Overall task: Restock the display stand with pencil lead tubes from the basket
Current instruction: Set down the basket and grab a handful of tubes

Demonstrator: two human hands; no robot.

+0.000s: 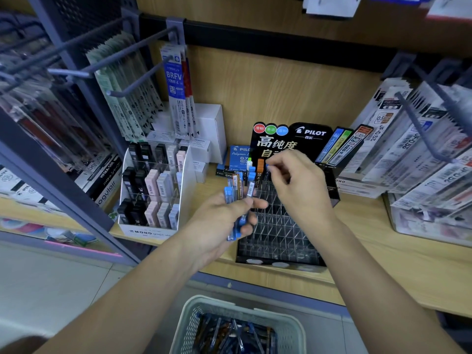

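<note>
**A:** Where are we in the restock?

**B:** Mid-loading, by my reading. My left hand [224, 221] is curled shut around a small bundle of slim blue-and-amber plastic pencil lead tubes [236, 200], held upright just in front of the black, clear-partitioned tiered display stand [278, 233]. My right hand [296, 185] is over the stand's back rows, thumb and forefinger pinched on the blue cap of a single tube [267, 167].

**A:** Is that one seated?

**B:** I can't tell; the hand hides the slot beneath it. A few tubes stand in the back-left slots, one orange-capped [260, 172] and two blue-capped beside it. Nearly all the other cells look empty, so I judge the job barely begun.

**A:** And the supply?

**B:** The pale green perforated plastic basket [288, 325] sits below the light wooden shelf edge [383, 284], near me, with plenty of loose tubes in it.

**A:** Next move?

**B:** I'd lower the pinched tube straight down into a free cell next to those already standing, keeping it vertical so it clears the thin partitions, then let go and draw the next one from the left-hand bundle. The cells are narrow, so a tilted tube would likely catch on a partition.
</note>
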